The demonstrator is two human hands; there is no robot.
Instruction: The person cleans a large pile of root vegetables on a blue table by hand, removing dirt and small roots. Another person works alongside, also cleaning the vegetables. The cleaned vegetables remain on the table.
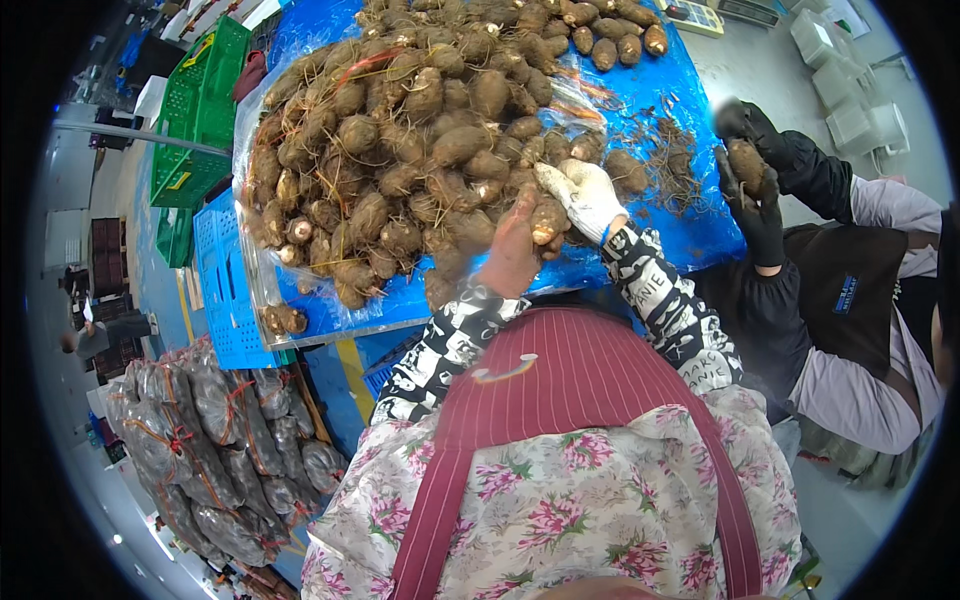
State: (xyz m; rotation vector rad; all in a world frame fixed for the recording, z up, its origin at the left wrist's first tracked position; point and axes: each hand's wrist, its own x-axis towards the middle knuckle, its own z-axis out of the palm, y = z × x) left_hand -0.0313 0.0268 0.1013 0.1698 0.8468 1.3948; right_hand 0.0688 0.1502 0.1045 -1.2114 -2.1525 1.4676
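Observation:
Brown, hairy taro corms are heaped in front of me on a table covered with blue plastic sheet. Between my hands is a taro corm with a pale cut end turned towards me. My left hand, bare, grips it from the left side. A white knitted glove, soiled at the fingertips, covers my right hand, which closes on the same corm from above and the right. Part of the corm is hidden by the fingers.
At my right a co-worker's black-gloved hands hold another taro corm. Root scraps lie on the sheet nearby. Green crates and a blue crate stand left of the table. Tied plastic bags are stacked at lower left.

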